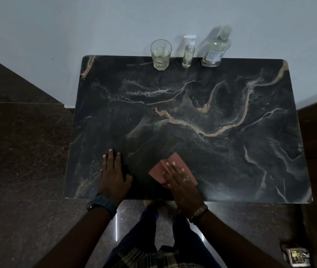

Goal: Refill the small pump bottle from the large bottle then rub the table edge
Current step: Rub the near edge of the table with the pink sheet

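A small clear pump bottle (188, 52) stands at the far edge of the dark marble table (192, 117), between a glass (160, 54) and a large clear bottle (216, 49) with a label. Near the table's front edge my right hand (182, 182) lies flat on a reddish-pink folded cloth (170, 165), pressing it to the surface. My left hand (113, 175) rests flat on the tabletop to the left of the cloth, fingers together, holding nothing.
The glass holds some pale liquid. The table stands against a light wall. Dark polished floor surrounds it. A small printed box (296, 257) lies on the floor at the lower right. My legs show under the front edge.
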